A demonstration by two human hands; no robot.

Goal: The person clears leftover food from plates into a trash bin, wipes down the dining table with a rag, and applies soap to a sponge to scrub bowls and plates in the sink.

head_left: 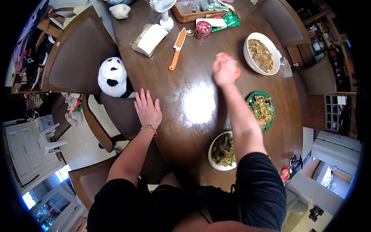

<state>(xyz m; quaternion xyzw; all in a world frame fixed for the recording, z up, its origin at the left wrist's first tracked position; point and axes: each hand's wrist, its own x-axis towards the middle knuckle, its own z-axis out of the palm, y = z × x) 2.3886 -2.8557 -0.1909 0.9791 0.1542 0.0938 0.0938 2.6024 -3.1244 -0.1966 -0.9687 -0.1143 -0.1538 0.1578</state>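
My left hand (148,110) lies flat with its fingers spread at the left edge of the brown wooden table (174,127), a bracelet on its wrist. Farther out over the tabletop, my right hand (225,70) is closed and a little blurred. Orange edges of a cloth or sponge (237,72) show beside its fingers; most of that is hidden under the hand. Wet-looking streaks and a bright reflection mark the wood near it. To its right stands a white bowl of noodles (261,53).
A green-rimmed plate of food (262,112) and a white bowl of greens (223,151) stand right. Beyond lie an orange-handled knife (176,50), red tin (202,30), packet (148,40), white fan (165,17) and basket (185,16). A panda plush (113,77) sits on a chair.
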